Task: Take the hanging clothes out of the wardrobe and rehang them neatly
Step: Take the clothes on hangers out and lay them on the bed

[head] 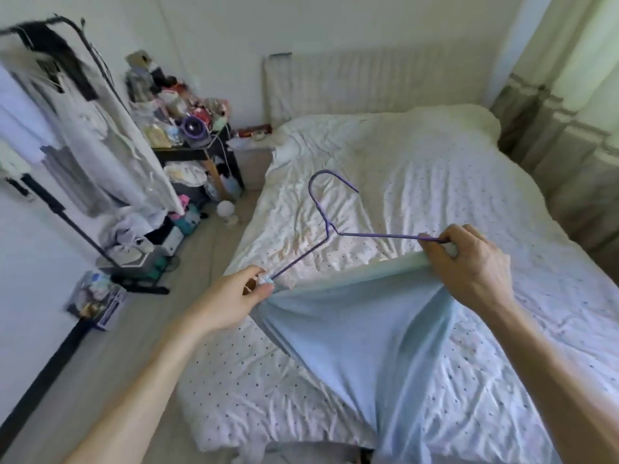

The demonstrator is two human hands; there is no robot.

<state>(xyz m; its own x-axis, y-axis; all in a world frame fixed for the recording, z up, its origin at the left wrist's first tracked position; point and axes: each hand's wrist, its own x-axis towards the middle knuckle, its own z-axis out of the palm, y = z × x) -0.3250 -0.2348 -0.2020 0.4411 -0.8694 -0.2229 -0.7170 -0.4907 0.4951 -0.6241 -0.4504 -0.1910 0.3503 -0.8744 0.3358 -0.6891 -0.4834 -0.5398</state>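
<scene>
A purple wire hanger is held above the bed, hook pointing away from me. A pale blue garment is draped over the hanger's bottom bar and hangs down toward me. My left hand pinches the hanger's left end together with the cloth. My right hand grips the right end and the folded edge of the garment. At the left stands a black clothes rail with several hanging clothes, blurred.
The bed with a dotted white sheet fills the middle and right. A cluttered black side table stands beside its head. Bags and boxes lie on the floor under the rail. Curtains hang at the right.
</scene>
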